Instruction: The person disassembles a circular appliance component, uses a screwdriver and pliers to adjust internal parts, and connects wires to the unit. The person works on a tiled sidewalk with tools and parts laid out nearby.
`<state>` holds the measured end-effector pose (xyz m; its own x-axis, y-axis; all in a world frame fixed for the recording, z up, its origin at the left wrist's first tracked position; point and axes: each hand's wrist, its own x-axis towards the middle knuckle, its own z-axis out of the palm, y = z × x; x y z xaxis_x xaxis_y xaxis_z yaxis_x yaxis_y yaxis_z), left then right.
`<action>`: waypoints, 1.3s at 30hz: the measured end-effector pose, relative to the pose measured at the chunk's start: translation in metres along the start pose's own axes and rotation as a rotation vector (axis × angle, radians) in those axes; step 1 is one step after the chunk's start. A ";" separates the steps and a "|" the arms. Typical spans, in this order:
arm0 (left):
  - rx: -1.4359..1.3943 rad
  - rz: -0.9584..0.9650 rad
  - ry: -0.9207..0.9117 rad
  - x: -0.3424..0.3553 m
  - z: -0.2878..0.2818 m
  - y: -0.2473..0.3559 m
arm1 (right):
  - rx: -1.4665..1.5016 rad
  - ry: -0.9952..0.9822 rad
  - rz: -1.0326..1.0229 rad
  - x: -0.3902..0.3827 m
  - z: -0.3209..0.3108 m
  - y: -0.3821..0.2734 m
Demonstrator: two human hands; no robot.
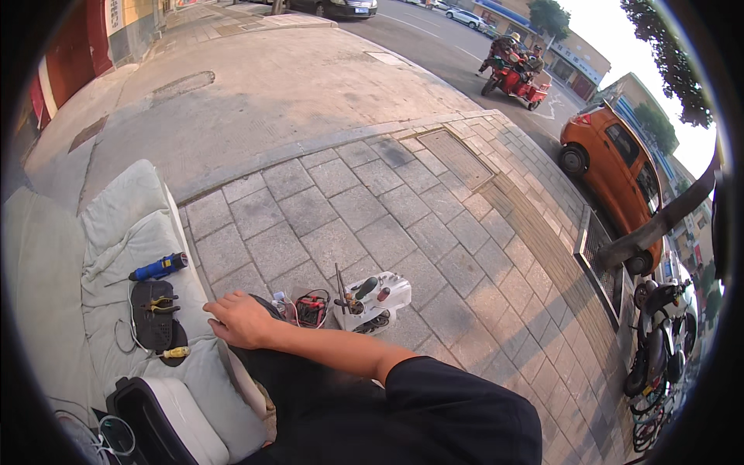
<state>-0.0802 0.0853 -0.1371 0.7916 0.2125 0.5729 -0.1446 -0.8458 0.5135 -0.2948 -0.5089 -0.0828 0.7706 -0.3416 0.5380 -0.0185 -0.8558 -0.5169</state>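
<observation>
My right hand reaches across to the left, above my dark-clothed knee and beside the edge of a pale cushioned seat. Its fingers are stretched out and I see nothing in them. My left hand is out of sight. On the seat near the hand lie a blue cylindrical tool with a dark end, pliers on a dark pad, and a yellow-handled screwdriver. Past my forearm, a white plastic housing with dark-handled tools on it sits on the paving.
A white-and-black case stands on the seat's near end, beside loose cables. A red-and-black item lies beside the housing. Farther off are an orange car, a tree trunk, parked scooters and a red three-wheeler with people.
</observation>
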 end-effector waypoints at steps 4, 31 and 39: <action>-0.250 -0.048 -0.063 0.006 0.049 0.062 | -0.053 0.053 0.106 -0.017 -0.021 0.021; -1.015 -0.691 -0.477 0.022 0.016 0.172 | -0.075 -0.163 -0.092 0.027 0.085 -0.042; -1.659 -0.894 -0.626 0.030 -0.004 0.151 | -0.039 -0.155 -0.070 0.030 0.085 -0.044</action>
<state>-0.0806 -0.0344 -0.0398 0.9467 -0.2414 -0.2131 0.3214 0.6660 0.6732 -0.2172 -0.4487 -0.1009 0.8599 -0.2190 0.4611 0.0163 -0.8910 -0.4537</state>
